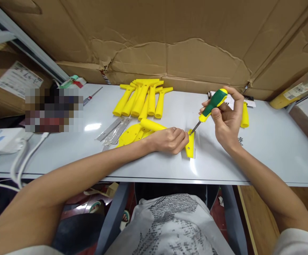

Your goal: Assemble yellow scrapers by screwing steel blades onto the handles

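Note:
My left hand [171, 141] is closed around a yellow plastic scraper [189, 148], whose flat head shows beyond my fingers. A thin plate edge shows along the head, and a screw sits in its face. In my right hand [227, 118] is a green and yellow screwdriver [214, 103], tilted, its tip down at the far end of the head. Whether the tip is seated in a screw cannot be made out. Left of my left hand lie more yellow scraper parts [129, 135] and flat metal blades [114, 130], some in clear wrapping.
Several yellow scraper handles [143, 97] lie piled at the back. Small dark screws [240, 141] and another yellow handle [245, 115] are at right, near a yellowish container [297, 88]. A second screwdriver [92, 96] and white cables [23, 156] are at left. Cardboard [180, 60] walls the back.

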The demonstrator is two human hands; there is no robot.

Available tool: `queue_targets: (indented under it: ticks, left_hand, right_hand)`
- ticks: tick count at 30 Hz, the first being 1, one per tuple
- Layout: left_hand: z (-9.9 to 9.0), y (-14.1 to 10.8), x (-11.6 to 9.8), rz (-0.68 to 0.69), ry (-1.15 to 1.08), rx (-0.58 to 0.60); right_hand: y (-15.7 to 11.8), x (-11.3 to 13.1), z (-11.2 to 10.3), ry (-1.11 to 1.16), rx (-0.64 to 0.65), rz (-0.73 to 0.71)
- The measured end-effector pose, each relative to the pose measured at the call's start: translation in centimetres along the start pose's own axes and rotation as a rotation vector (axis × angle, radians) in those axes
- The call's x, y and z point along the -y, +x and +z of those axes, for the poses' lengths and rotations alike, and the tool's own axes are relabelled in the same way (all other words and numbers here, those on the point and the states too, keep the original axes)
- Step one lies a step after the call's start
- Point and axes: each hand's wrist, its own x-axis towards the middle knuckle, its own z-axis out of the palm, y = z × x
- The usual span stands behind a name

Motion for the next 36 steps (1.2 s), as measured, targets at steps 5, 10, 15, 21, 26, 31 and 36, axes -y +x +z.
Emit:
queue_targets:
  ticks: [5, 10, 15, 21, 26, 31, 36]
  left_hand:
    - [0.1, -0.2, -0.1, -0.005, 0.01, -0.02]
    - [0.0, 0.1, 0.0, -0.001, 0.051, -0.048]
    - [0.0, -0.1, 0.0, -0.009, 0.014, -0.012]
    - [0.0, -0.1, -0.1, -0.008, -0.018, -0.005]
    - [-0.2, 0.3, 0.1, -0.002, 0.049, -0.046]
    - [-0.2, 0.3, 0.1, 0.0, 0.024, -0.009]
    - [0.0, 0.0, -0.1, 0.01, 0.09, -0.008]
  right_hand:
    - [-0.2, 0.4, 0.2, -0.013, -0.01, -0.003]
    - [-0.2, 0.8, 0.4, 0.013, -0.013, 0.014]
    - [-0.2, 0.8, 0.3, -0.007, -0.022, 0.01]
    - [-0.2, 0.7, 0.2, -0.008, 0.012, 0.002]
    - [0.2, 1.1, 0.3, 0.058, 0.073, 0.04]
    - [0.5, 1.5, 0.2, 0.059, 0.088, 0.047]
    - [0.3, 0.7, 0.2, -0.043, -0.017, -0.052]
